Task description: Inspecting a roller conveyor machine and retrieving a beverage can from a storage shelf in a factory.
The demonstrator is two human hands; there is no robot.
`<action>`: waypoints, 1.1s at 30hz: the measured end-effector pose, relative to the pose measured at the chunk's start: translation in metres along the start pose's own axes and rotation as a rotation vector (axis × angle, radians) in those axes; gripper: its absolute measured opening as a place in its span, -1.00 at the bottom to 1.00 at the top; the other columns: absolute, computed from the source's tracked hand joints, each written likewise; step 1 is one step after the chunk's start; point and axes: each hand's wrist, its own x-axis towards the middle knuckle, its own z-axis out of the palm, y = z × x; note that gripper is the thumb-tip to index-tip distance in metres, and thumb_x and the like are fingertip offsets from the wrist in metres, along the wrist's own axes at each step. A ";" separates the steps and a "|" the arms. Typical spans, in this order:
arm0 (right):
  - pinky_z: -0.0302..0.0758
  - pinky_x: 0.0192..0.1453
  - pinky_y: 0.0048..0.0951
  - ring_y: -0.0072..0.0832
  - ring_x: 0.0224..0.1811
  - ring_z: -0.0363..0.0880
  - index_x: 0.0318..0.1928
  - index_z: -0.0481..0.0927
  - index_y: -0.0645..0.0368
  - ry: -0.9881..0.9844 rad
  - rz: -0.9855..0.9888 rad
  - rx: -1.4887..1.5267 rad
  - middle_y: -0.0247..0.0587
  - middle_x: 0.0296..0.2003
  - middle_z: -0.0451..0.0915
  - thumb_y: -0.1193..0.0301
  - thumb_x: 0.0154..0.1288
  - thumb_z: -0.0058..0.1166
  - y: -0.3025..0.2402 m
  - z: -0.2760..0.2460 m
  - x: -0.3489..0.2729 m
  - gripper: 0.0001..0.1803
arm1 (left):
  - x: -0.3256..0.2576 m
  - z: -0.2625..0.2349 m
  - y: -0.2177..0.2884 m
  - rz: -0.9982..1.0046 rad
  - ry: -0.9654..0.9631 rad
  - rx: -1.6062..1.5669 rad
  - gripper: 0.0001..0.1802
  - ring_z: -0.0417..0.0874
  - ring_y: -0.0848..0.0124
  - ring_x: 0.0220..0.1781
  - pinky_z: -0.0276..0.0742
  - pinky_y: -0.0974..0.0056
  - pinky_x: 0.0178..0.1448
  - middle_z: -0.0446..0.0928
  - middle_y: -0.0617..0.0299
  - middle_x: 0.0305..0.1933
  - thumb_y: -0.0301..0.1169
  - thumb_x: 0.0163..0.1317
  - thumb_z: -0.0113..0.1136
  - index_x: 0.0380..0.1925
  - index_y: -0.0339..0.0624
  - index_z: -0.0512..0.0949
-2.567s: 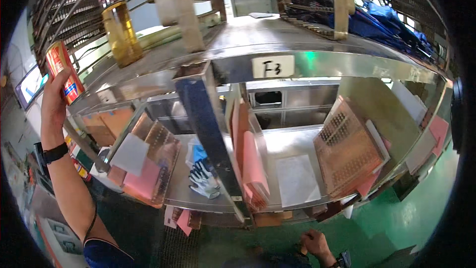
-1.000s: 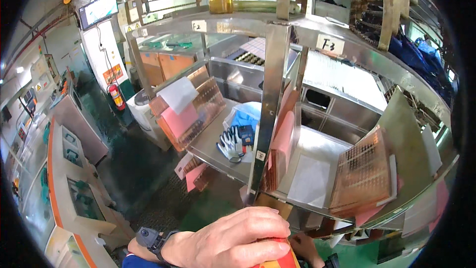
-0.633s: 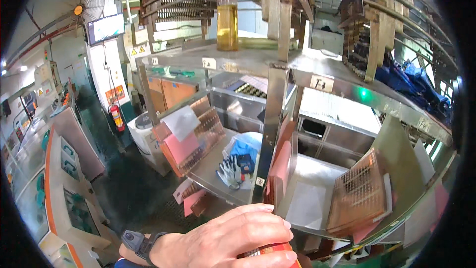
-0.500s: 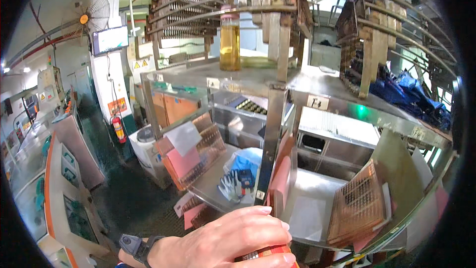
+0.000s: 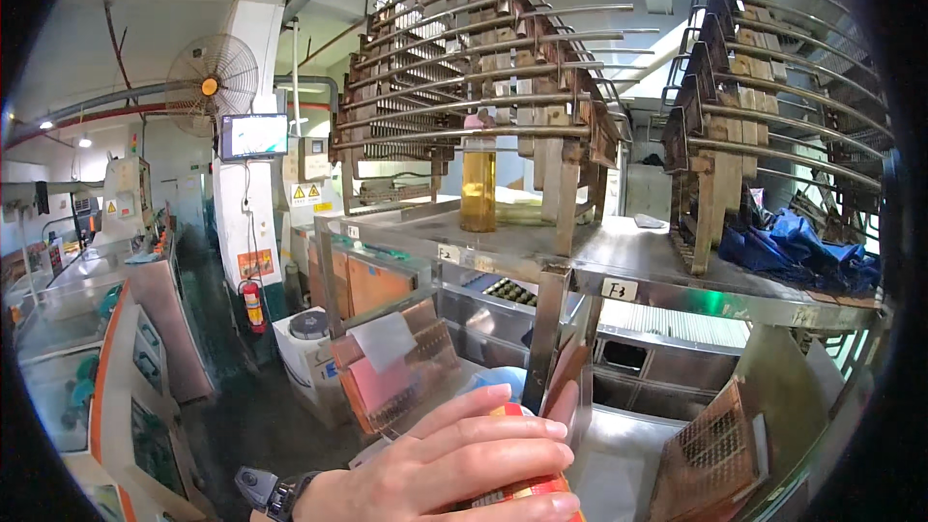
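Note:
My left hand (image 5: 464,464) reaches in from the lower edge, a dark strap with a small device (image 5: 273,495) round its wrist. Its fingers are wrapped over a red and yellow package (image 5: 543,488), mostly covered by the hand and cut off by the frame edge. The package's kind does not show. Past the fingers stands a steel shelf rack, its upper shelf (image 5: 425,237) bearing a tall clear cylinder of yellow liquid (image 5: 478,188). Below, copper-coloured perforated panels (image 5: 710,440) and pink sheets (image 5: 382,382) lean on the lower shelf. My right hand is out of view.
Rusty metal racks with long rods (image 5: 483,68) rise from the upper shelf. Crumpled blue plastic (image 5: 802,249) lies at the right. To the left are a fan (image 5: 210,85), a screen (image 5: 253,136), a fire extinguisher (image 5: 252,306), a white drum (image 5: 309,358) and machines along an aisle.
The view has tilted upward, so the racks and ceiling show more and the shelf sits lower in the frame. My left hand keeps its grip on the package; the gloves below are now hidden.

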 end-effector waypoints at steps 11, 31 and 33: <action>0.48 0.01 -0.06 0.02 -0.07 0.59 -0.04 0.59 0.14 0.012 -0.015 0.012 0.12 -0.12 0.62 0.06 0.28 0.10 -0.018 -0.027 0.045 -0.57 | 0.017 0.002 0.013 -0.088 -0.002 0.006 -0.56 0.57 0.06 0.13 0.26 -0.11 0.38 0.50 -0.01 0.07 -0.51 0.15 0.23 0.05 -0.02 0.42; 0.49 -0.01 -0.07 0.01 -0.09 0.60 -0.06 0.60 0.14 0.019 -0.050 0.031 0.11 -0.15 0.63 0.06 0.27 0.10 -0.026 -0.038 0.070 -0.57 | 0.034 0.002 0.016 0.021 0.126 0.028 -0.55 0.60 0.04 0.10 0.29 -0.07 0.37 0.53 -0.01 0.04 -0.52 0.09 0.30 0.01 -0.02 0.43; 0.49 -0.01 -0.07 0.01 -0.10 0.60 -0.06 0.60 0.15 0.016 -0.052 0.027 0.10 -0.15 0.63 0.06 0.27 0.10 -0.027 -0.038 0.073 -0.57 | 0.037 -0.001 0.016 0.022 0.094 0.069 -0.55 0.60 0.05 0.10 0.29 -0.07 0.37 0.53 0.00 0.04 -0.52 0.09 0.30 0.01 -0.01 0.43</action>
